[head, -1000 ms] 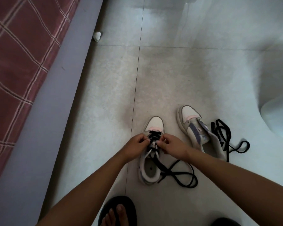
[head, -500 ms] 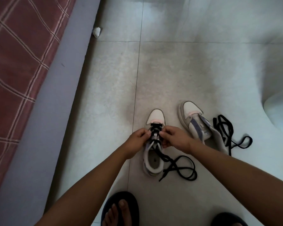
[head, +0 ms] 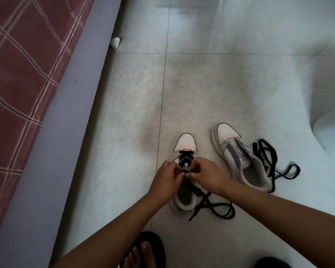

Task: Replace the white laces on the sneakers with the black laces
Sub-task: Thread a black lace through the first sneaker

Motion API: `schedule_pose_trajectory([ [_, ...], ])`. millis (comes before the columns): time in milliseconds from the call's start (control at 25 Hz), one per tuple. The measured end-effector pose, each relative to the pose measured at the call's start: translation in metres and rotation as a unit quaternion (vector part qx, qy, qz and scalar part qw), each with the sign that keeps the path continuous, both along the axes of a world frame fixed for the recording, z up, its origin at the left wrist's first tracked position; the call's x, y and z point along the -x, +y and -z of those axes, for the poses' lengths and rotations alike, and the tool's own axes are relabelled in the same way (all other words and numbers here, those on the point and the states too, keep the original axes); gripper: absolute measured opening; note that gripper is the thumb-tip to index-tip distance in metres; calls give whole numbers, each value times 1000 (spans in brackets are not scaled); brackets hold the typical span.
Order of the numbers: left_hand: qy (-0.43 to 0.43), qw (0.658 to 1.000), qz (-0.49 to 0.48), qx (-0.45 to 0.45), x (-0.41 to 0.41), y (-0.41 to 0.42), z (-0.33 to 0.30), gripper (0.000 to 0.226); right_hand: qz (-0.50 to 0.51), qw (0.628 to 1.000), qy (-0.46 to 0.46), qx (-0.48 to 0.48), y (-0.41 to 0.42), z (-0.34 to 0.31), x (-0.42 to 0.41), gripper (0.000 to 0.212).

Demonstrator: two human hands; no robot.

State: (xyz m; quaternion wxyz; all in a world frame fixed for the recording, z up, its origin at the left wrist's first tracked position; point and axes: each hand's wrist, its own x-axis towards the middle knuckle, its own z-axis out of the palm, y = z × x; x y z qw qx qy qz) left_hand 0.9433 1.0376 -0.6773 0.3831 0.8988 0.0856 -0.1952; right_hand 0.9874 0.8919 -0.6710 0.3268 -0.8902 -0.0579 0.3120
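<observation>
Head view: two sneakers (head: 184,149) (head: 240,157), two hands (head: 167,176) (head: 207,174).

The left hand (head: 165,177) and the right hand (head: 207,174) cover the middle eyelets of the near sneaker (head: 184,144), so it cannot be told what their fingertips pinch there. At 6 o'clock the bottom edge cuts off the sandalled foot (head: 145,250), and at 5 o'clock only a dark sliver of a second sandal (head: 270,263) shows. The small white lump (head: 115,45) at 11 o'clock is too small to identify.

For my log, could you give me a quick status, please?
Both hands, left hand and right hand, pinching black lace at near sneaker. Second sneaker unlaced. Nothing obstructing.
</observation>
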Motion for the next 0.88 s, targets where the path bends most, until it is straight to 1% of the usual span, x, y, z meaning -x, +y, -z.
schedule_pose_trajectory([
  [80, 32, 999, 1, -8, -12, 2, -5, 16, 22, 1000, 3, 3, 2, -4, 0, 14],
  [160, 62, 997, 42, -26, -26, 5, -11, 12, 3, 1000, -9, 19, 3, -6, 0, 11],
  [280, 91, 982, 144, -86, -37, 1, -14, 12, -37, 998, 16, 46, 6, -7, -6, 28],
  [400, 99, 971, 195, -93, -39, -3, -13, 16, -90, 993, 41, 68, 7, -6, -12, 33],
  [480, 65, 980, 177, -64, -33, 2, -13, 17, -77, 995, 36, 44, 1, -5, -11, 29],
  [560, 24, 988, 146, -42, -21, 8, -12, 16, -25, 999, 27, 3, -8, -2, -5, 23],
  [640, 2, 991, 127, -44, -5, 8, -6, 15, 0, 1000, 10, -16, -14, 1, 4, 21],
  [720, -7, 996, 85, -35, 7, 5, -1, 13, 4, 999, 4, -32, -14, 1, 7, 15],
  [800, -5, 997, 61, -50, 5, 2, -2, 19, -23, 999, 2, -36, -10, -3, 1, 13],
  [880, 20, 990, 95, -104, -5, -2, -4, 26, -94, 995, 4, 16, -4, -5, -9, 13],
])
